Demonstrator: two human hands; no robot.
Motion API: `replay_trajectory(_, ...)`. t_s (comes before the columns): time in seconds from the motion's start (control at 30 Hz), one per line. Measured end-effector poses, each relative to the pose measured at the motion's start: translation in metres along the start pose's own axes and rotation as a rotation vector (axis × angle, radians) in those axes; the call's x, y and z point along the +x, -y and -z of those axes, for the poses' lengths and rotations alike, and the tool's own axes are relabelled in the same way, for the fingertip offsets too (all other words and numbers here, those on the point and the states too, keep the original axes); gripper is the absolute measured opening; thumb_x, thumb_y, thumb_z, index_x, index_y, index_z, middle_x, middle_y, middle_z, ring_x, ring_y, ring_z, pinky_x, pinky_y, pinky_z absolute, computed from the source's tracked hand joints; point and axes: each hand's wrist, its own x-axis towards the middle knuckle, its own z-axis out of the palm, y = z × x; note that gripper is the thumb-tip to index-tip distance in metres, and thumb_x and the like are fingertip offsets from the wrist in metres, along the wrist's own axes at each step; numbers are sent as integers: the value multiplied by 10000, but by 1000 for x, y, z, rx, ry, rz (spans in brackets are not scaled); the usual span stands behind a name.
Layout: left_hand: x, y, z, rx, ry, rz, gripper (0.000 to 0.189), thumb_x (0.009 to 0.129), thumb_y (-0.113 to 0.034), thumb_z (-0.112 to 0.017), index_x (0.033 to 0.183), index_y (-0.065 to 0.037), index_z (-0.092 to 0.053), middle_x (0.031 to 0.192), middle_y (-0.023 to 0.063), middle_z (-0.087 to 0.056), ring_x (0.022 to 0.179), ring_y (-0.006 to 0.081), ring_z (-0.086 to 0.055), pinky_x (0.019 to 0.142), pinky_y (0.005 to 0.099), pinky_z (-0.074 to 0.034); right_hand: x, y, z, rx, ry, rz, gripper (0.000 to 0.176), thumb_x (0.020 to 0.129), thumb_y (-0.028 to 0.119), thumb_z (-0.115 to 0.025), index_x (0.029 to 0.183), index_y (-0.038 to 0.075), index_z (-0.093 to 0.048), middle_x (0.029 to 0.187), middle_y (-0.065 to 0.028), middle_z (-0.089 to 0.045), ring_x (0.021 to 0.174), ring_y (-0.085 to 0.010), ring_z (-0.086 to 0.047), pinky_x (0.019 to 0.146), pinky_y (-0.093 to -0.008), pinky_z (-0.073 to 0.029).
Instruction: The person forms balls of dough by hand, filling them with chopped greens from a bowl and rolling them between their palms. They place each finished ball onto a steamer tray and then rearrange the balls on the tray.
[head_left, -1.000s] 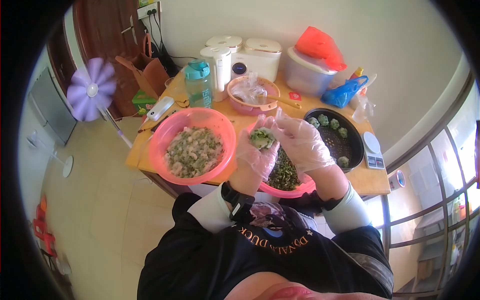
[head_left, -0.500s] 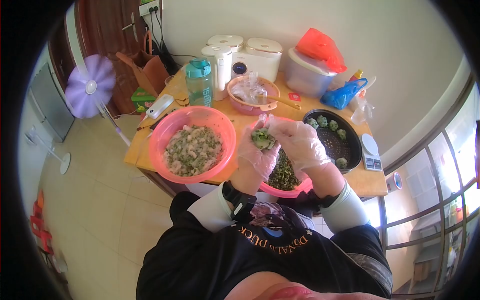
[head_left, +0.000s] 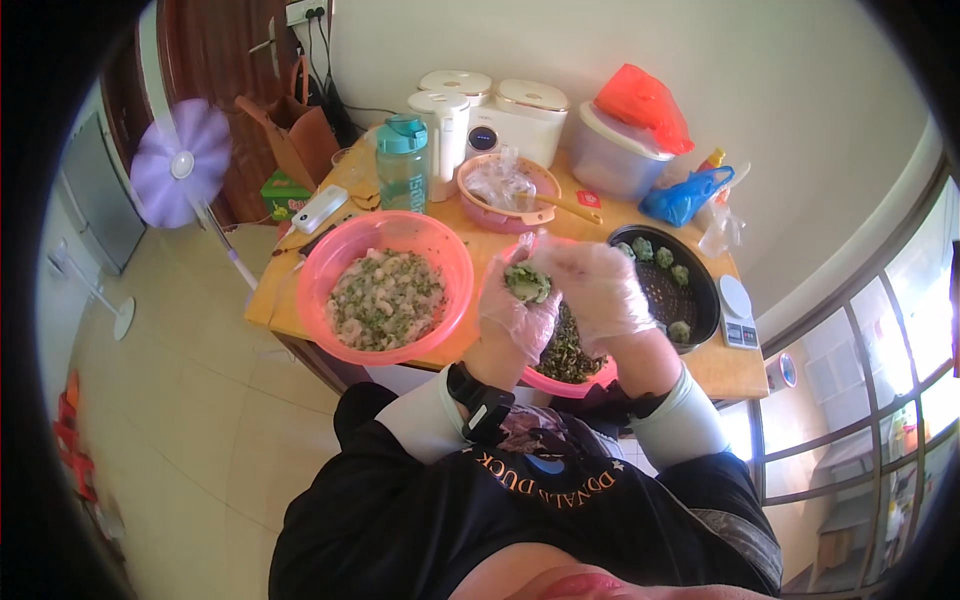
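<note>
Gloved left hand (head_left: 515,316) cupped round a green-flecked ball (head_left: 528,284) | right hand (head_left: 602,295) just beside it, bunched, any pinch hidden | ball roundish, no clear long axis, above pink bowl (head_left: 572,389) of chopped greens (head_left: 571,358)

This is looking like a room in a home: a wooden door (head_left: 220,60) is standing at upper left, a purple fan (head_left: 181,165) is standing at left, and white kitchen appliances (head_left: 438,145), a drinking bottle (head_left: 402,168) and pink food bowls (head_left: 385,230) are sharing the central wooden worktop (head_left: 735,378).
</note>
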Motion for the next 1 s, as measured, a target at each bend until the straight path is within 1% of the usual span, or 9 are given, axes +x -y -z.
replay_trajectory(0.07,-1,-3,1,-45,0,13,444,1064,-387,-362,1176,-26,-595,1148,146,-640,1054,284,-625,966,455,-511,-1,9,8,-90,-23,-122,166,875,107,-584,951,63,-725,968,-205,-666,930,-366,-661,809,-419,-523)
replay_trajectory(0.17,0,-3,-1,-77,-28,13,443,1057,-389,-364,1180,-32,-595,1157,161,-639,1059,301,-621,968,459,-507,-2,-15,1,-697,-9,406,323,942,147,-533,1233,18,-581,1220,-221,-619,1136,-357,-613,944,-420,-506)
replay_trajectory(0.23,4,-5,6,-66,-55,-3,461,1054,-403,-351,1189,-36,-594,1160,170,-638,1063,310,-618,971,460,-505,-6,-38,-21,-348,60,330,389,939,184,-539,1261,-33,-539,1327,-291,-525,1234,-447,-519,1009,-475,-467)
replay_trajectory(0.3,14,-14,33,89,503,167,552,1024,-434,-340,1281,8,-549,1246,190,-613,1192,338,-567,1056,475,-446,-16,-23,-33,-370,112,304,533,895,213,-607,1339,-57,-490,1429,-316,-438,1333,-482,-422,1111,-497,-372)
replay_trajectory(0.4,-1,-13,13,116,268,133,616,1046,-503,-248,1264,-29,-574,1221,180,-621,1101,323,-610,995,467,-497,-23,-28,-39,-382,7,417,586,872,210,-632,1377,-39,-469,1462,-312,-405,1364,-471,-395,1137,-478,-346)
replay_trajectory(0.6,-3,-7,-1,19,77,100,622,1048,-515,-252,1334,-40,-534,1270,178,-600,1152,317,-594,1012,463,-490,-14,-12,-20,-127,-79,306,481,837,180,-688,1270,8,-566,1394,-245,-513,1302,-434,-488,1066,-470,-432)
replay_trajectory(0.67,-14,-13,0,77,177,139,612,1050,-513,-252,1325,-45,-535,1265,171,-602,1155,307,-594,1012,462,-492,-5,-18,-12,-291,-89,493,398,845,181,-684,1193,5,-604,1318,-220,-571,1228,-411,-553,1016,-470,-472)
replay_trajectory(0.8,-1,-12,13,210,403,117,601,1048,-532,-258,1258,-50,-548,1227,145,-609,1133,286,-604,1004,451,-502,0,-3,3,-575,194,543,487,838,131,-671,1300,51,-541,1284,-185,-558,1213,-372,-544,996,-445,-477)
replay_trajectory(1.0,-16,-13,4,461,323,181,639,1036,-588,-258,1154,-43,-570,1172,139,-607,1130,298,-597,1013,484,-493,7,-9,6,-640,522,313,616,814,26,-637,1401,87,-462,1242,-161,-570,1192,-355,-548,977,-436,-478)
